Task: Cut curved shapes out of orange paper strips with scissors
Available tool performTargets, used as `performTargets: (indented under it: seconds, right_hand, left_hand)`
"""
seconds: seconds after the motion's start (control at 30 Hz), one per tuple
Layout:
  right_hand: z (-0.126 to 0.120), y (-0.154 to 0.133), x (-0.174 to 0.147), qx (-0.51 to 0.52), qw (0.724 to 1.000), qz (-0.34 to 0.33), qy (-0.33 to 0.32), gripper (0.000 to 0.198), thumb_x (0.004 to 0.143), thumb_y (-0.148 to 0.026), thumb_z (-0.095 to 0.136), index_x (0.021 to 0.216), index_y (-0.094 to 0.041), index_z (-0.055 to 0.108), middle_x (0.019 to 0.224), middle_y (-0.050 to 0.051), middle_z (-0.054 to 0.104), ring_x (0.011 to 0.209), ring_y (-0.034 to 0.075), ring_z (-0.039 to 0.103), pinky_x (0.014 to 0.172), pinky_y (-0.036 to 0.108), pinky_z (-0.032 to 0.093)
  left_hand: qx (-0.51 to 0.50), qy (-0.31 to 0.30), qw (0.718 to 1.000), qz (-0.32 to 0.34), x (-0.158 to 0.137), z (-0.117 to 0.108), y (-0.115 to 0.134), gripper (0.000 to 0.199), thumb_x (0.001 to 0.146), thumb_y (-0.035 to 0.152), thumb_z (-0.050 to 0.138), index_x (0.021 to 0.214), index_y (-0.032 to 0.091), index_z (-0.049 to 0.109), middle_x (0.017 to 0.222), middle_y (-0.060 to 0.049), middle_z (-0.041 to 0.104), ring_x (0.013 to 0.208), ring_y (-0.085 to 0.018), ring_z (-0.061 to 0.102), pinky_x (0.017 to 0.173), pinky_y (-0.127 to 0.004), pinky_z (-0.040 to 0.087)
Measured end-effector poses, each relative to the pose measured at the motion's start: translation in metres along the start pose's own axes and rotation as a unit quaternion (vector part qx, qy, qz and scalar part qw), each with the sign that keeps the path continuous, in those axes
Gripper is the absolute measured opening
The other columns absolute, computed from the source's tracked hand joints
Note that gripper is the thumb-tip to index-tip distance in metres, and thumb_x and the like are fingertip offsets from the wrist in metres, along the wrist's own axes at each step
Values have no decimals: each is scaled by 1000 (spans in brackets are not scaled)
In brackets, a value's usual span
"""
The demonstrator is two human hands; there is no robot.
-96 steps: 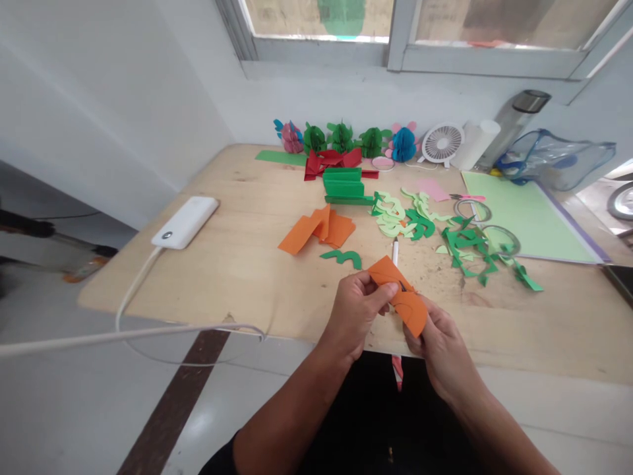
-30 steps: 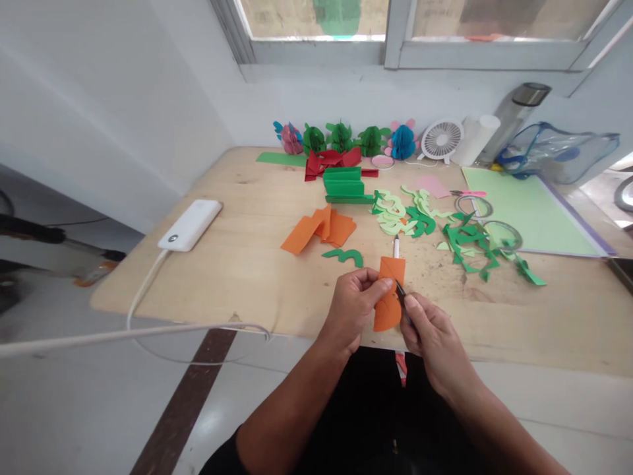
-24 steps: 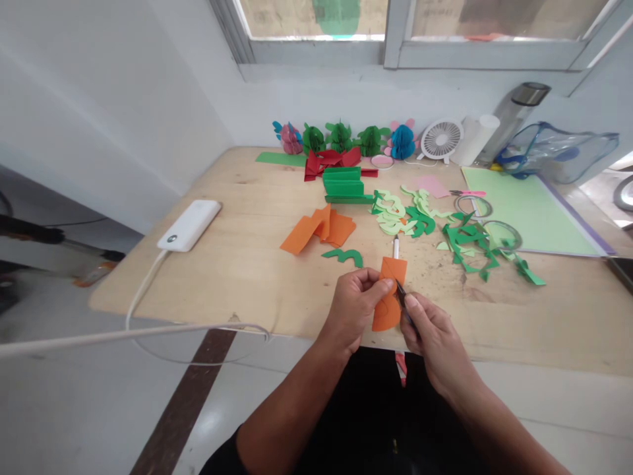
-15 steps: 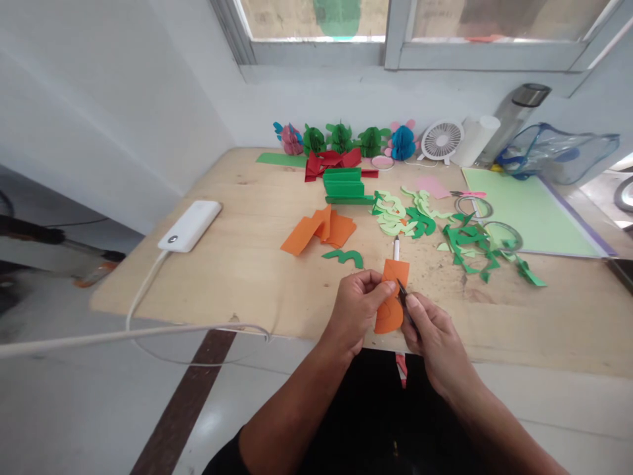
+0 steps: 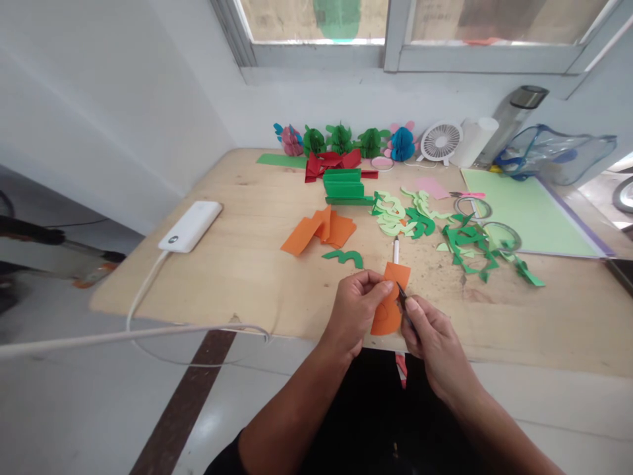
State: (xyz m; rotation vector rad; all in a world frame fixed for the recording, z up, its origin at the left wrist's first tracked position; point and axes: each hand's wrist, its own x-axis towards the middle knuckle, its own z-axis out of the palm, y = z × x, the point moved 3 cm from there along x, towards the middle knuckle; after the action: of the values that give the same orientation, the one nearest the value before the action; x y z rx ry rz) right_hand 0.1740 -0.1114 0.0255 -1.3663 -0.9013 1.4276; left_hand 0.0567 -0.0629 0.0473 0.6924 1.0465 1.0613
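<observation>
My left hand (image 5: pixel 357 305) pinches a piece of orange paper (image 5: pixel 386 318) near the table's front edge. Drawn lines show on the paper, and its lower end is rounded. In my right hand (image 5: pixel 429 330) is a pair of dark scissors (image 5: pixel 403 298), whose blades meet the paper's right edge close to my left thumb. The handles are mostly hidden by my fingers. Just beyond the paper lies a white pen (image 5: pixel 396 249). A wavy green paper cutout (image 5: pixel 345 256) rests to the left of it.
Folded orange paper (image 5: pixel 301 236), green folded paper (image 5: pixel 343 182) and red paper (image 5: pixel 333 160) lie farther back. Green scraps (image 5: pixel 469 245) and tape rolls (image 5: pixel 502 235) are at right. A white power bank (image 5: pixel 190 226) with a cable sits left. Paper figures, a fan (image 5: pixel 442 142) and a flask line the wall.
The orange paper has turned slightly in my left hand, its lower end shifting left. My right hand and the scissors have moved a little downward.
</observation>
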Motion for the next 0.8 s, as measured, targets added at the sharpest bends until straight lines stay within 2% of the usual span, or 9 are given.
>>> performTargets:
  seconds: [0.3, 0.8]
  right_hand:
    - [1, -2, 2, 22, 1000, 1, -3, 41, 89, -51, 54, 65, -21, 41, 50, -8, 29, 44, 7, 20, 39, 22, 15]
    - [-1, 1, 3, -2, 1000, -3, 0, 41, 88, -53, 54, 66, -21, 43, 49, -8, 32, 43, 7, 22, 40, 24, 15]
  left_hand:
    - [-12, -4, 1000, 4, -3, 2, 3, 18, 63, 25, 72, 57, 14, 59, 54, 3, 56, 53, -7, 47, 56, -20, 40]
    - [-10, -3, 1000, 1, -1, 0, 0, 18, 63, 27, 72, 59, 14, 59, 55, 3, 57, 54, -8, 49, 57, -21, 40]
